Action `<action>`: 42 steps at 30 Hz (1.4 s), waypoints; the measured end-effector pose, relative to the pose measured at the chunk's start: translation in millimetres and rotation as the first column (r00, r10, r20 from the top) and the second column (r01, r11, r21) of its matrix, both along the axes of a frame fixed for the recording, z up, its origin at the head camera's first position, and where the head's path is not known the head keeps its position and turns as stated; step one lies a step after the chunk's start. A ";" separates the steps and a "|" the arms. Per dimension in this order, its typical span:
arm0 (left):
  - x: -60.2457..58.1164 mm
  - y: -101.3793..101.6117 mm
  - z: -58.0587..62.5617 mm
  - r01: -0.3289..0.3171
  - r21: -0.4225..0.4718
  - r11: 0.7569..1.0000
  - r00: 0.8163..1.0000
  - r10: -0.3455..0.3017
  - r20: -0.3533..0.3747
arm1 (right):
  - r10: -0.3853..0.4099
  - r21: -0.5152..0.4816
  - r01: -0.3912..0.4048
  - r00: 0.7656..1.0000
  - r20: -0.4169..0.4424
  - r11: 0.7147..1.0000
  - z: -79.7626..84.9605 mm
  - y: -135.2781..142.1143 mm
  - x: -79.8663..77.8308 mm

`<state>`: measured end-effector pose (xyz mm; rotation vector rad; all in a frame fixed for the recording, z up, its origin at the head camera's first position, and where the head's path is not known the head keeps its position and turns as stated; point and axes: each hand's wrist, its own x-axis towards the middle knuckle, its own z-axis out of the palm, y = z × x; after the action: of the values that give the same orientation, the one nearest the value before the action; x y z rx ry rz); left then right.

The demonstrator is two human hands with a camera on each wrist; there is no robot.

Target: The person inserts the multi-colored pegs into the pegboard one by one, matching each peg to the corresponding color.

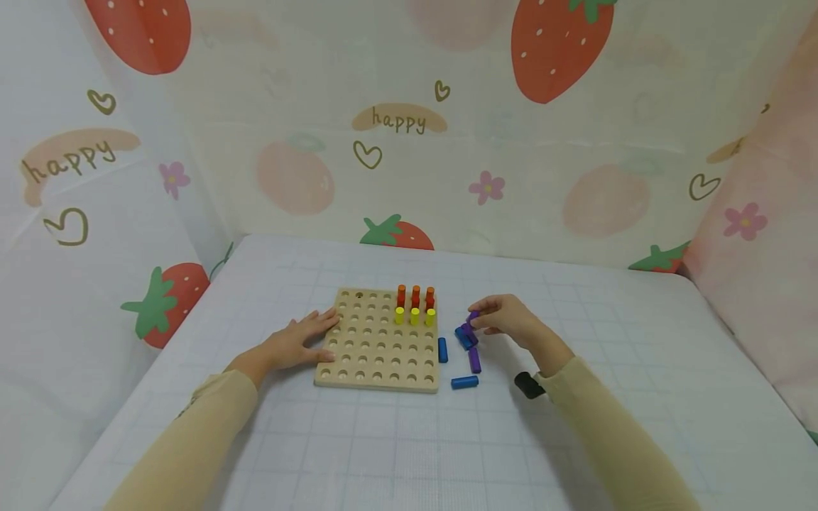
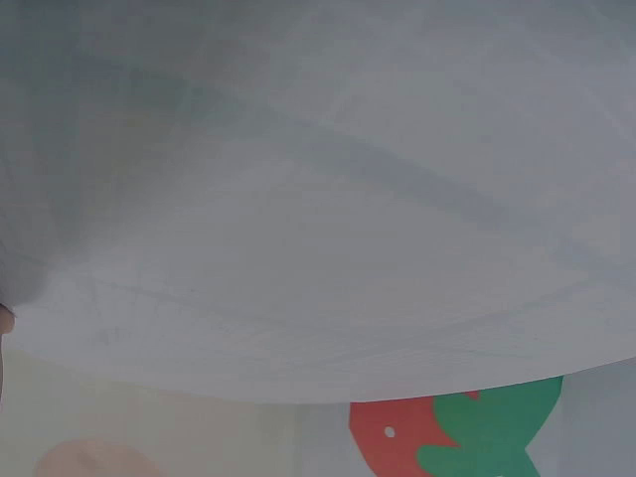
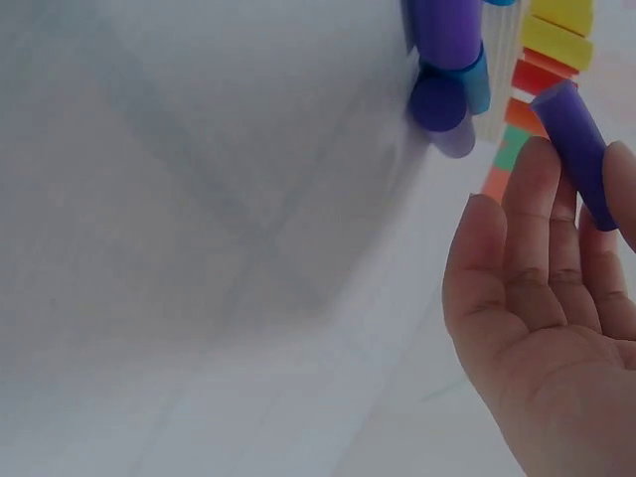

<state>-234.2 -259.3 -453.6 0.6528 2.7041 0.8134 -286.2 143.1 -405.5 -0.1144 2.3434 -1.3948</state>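
A wooden pegboard (image 1: pixel 377 386) with rows of round holes lies on the table. My left hand (image 1: pixel 295 343) rests on its left edge with spread fingers. Orange pegs (image 1: pixel 416 289), red pegs (image 1: pixel 415 303) and yellow pegs (image 1: pixel 415 318) stand upright in its far right corner. To the right of the board, my right hand (image 1: pixel 511 319) pinches a purple peg (image 3: pixel 576 149) between thumb and fingers, above a small heap. That heap holds a blue peg (image 1: pixel 463 338) and purple ones. Another purple peg (image 1: pixel 474 360) lies just in front of it.
One blue peg (image 1: pixel 443 350) lies beside the board's right edge, and another blue peg (image 1: pixel 464 382) is nearer the front. A black object (image 1: pixel 529 385) shows by the right sleeve. Strawberry-printed cloth (image 1: pixel 409 177) hangs behind the white gridded table (image 1: pixel 358 454).
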 end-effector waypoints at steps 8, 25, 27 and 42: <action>0.8 -0.5 0.3 0.004 0.008 1.000 1.000 -0.004 0.003 | 0.003 -0.026 -0.003 1.000 -0.017 1.000 1.1 -10.4 1.6; 2.5 -1.0 0.9 0.004 -0.002 1.000 1.000 -0.004 0.005 | 0.025 -0.005 -0.025 0.999 -0.030 1.000 -1.9 -34.4 7.3; 2.7 -1.0 1.4 0.001 -0.001 1.000 1.000 -0.001 0.008 | 0.037 0.000 -0.037 0.999 -0.038 0.999 -3.0 -37.3 7.3; 3.0 -0.4 2.6 0.000 0.010 1.000 1.000 0.000 0.006 | 0.050 0.064 -0.046 0.997 -0.066 0.997 -7.6 -53.4 9.3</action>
<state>-231.3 -259.7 -451.0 0.6515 2.6961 0.8283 -276.9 89.7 -413.1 -0.2013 2.4201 -1.3124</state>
